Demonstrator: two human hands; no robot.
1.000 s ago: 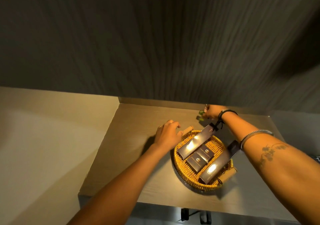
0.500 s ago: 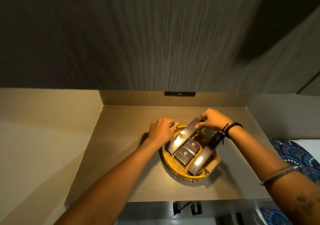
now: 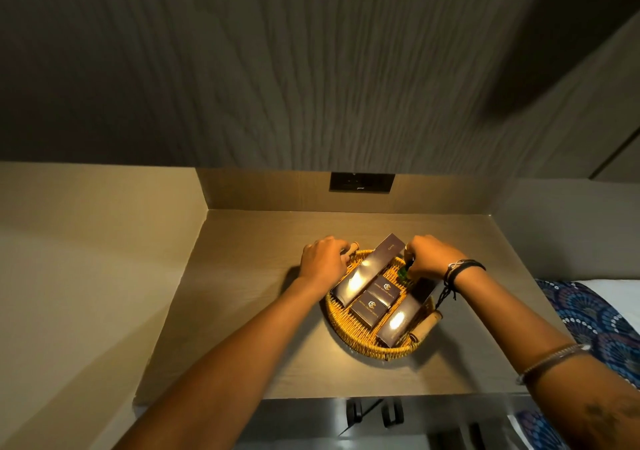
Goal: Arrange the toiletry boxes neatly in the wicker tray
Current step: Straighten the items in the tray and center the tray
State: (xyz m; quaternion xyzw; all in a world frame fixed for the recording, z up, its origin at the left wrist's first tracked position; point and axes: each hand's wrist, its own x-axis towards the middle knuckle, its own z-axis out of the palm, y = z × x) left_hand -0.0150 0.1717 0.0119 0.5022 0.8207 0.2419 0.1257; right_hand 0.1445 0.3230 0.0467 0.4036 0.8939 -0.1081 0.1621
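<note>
Four dark boxes are held in a round wicker tray [image 3: 349, 335] on the worktop [image 3: 242, 304].

Two long boxes [image 3: 367, 269] [image 3: 403, 316] are laid diagonally, long axes running near-left to far-right, with two small boxes [image 3: 383, 288] [image 3: 369, 308] set between them. The left hand [image 3: 323, 259] is closed on the tray's far-left handle; the right hand [image 3: 427, 255] is closed on a small green object [image 3: 403, 273] at the far rim.

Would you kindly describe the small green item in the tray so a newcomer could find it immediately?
Start at the round wicker tray on the wooden shelf, and go to its far right side, where the right hand reaches in. The small green item sits under those fingers, mostly hidden. It is the only green thing among the dark boxes.
</note>
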